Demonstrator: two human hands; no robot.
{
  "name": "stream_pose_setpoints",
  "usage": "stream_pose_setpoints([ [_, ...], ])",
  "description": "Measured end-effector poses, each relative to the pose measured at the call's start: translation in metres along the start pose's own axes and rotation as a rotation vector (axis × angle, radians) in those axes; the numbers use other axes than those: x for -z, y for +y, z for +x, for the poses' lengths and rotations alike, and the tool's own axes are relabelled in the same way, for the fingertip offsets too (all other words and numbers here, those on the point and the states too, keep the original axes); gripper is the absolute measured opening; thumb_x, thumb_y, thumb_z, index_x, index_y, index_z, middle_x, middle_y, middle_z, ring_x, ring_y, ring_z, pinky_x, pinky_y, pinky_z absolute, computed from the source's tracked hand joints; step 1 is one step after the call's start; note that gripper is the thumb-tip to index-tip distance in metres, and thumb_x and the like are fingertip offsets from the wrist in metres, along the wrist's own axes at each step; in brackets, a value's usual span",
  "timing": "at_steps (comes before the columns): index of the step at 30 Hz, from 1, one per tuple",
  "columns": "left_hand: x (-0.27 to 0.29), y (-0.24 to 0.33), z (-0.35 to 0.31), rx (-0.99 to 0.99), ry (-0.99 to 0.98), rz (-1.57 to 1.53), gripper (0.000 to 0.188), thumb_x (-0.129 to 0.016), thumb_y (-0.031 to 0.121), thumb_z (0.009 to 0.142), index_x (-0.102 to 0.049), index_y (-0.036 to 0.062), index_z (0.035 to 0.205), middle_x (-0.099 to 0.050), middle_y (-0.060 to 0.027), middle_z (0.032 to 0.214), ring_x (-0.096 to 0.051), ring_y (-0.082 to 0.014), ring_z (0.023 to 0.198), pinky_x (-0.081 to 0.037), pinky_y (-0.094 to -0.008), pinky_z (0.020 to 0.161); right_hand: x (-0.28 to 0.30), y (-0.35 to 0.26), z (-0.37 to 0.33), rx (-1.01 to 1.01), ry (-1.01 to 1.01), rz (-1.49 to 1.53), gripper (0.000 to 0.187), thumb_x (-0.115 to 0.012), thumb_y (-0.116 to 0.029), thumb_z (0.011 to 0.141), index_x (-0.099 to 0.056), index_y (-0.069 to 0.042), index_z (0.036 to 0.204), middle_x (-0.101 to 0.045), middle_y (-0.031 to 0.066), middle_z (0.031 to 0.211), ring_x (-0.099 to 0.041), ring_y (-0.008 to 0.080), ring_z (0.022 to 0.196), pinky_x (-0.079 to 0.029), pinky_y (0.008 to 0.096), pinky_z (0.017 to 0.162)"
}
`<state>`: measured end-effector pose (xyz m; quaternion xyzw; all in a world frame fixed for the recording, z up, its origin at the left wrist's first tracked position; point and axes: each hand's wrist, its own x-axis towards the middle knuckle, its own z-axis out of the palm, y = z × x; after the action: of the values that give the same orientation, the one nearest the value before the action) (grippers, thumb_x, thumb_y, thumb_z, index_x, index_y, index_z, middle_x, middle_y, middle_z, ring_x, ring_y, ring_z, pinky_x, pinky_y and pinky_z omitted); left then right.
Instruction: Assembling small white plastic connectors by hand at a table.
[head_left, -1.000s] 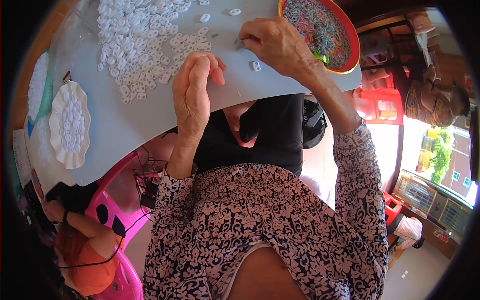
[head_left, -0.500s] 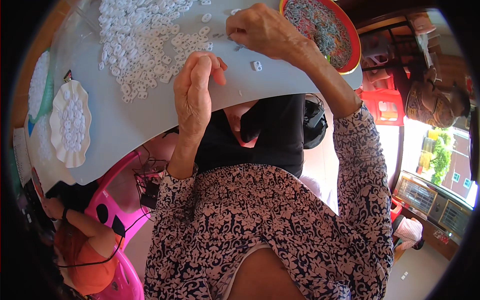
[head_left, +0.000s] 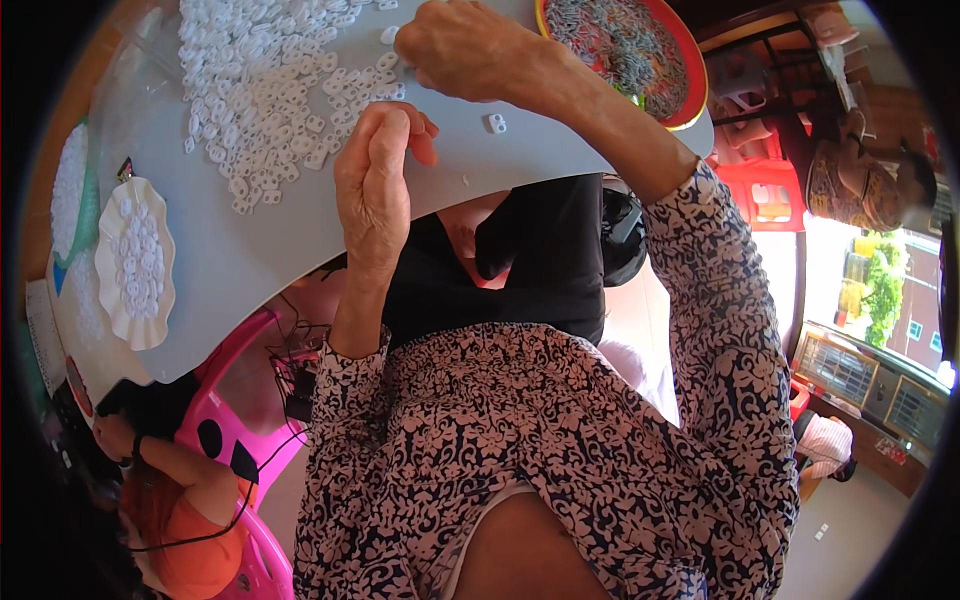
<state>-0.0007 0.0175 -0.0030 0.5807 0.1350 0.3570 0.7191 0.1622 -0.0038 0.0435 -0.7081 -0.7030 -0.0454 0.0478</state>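
Note:
My left hand (head_left: 375, 185) is held above the table's near edge with its fingers curled inward; what it may hold is hidden. Over the table, my right hand (head_left: 470, 52) has its fingers bent together at the right side of a heap of small white plastic pieces (head_left: 265, 95) with two holes each. Its fingertips are close to a white oval piece (head_left: 389, 35), and I cannot make out anything between them. One loose white two-holed piece (head_left: 497, 123) lies below my right wrist.
A red bowl with a yellow rim (head_left: 697, 85) holds many small grey metal pieces at the right. To the left stands a white wavy-edged dish (head_left: 112, 290) of white oval pieces. A person in orange (head_left: 195, 530) is by a pink chair (head_left: 225, 400) at lower left.
My right hand has moved left and away from me, toward the white heap, and now covers the spot where small grey pieces showed. My left hand stays curled, with little change.

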Motion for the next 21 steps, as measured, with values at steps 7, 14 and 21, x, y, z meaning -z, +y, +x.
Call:
stream_pose_setpoints([
  [7, -0.004, 0.006, -0.001, -0.045, -0.063, 0.323, 0.018, -0.048, 0.016, 0.092, -0.053, 0.0003, 0.084, -0.052, -0.0038, 0.070, -0.047, -0.0118, 0.064, -0.039, -0.0246, 0.063, 0.016, 0.009, -0.041, -0.182, 0.173, 0.463, 0.013, -0.064, -0.007, 0.067, -0.064, 0.001, 0.078, -0.063, 0.0147, 0.066, -0.065, 0.0268, 0.065, -0.052, 0.0340, 0.061],
  [14, -0.031, -0.007, 0.005, -0.424, -0.170, 0.999, 0.015, -0.060, 0.008, 0.080, -0.059, 0.0001, 0.092, -0.056, -0.0161, 0.081, -0.052, -0.0346, 0.082, -0.043, -0.0408, 0.074, 0.004, -0.009, -0.096, -0.472, 0.389, 0.752, 0.019, -0.062, -0.004, 0.076, -0.064, 0.001, 0.095, -0.063, 0.0028, 0.069, -0.060, 0.0046, 0.067, -0.049, 0.0203, 0.062],
  [21, -0.042, -0.009, 0.015, -0.380, -0.282, 1.215, 0.019, -0.059, 0.004, 0.078, -0.057, -0.0001, 0.096, -0.053, -0.0156, 0.087, -0.047, -0.0348, 0.090, -0.040, -0.0432, 0.082, -0.019, -0.026, -0.123, -0.624, 0.595, 1.081, 0.015, -0.065, -0.004, 0.078, -0.066, 0.001, 0.091, -0.066, 0.0027, 0.076, -0.061, 0.0052, 0.071, -0.049, 0.0204, 0.065],
])
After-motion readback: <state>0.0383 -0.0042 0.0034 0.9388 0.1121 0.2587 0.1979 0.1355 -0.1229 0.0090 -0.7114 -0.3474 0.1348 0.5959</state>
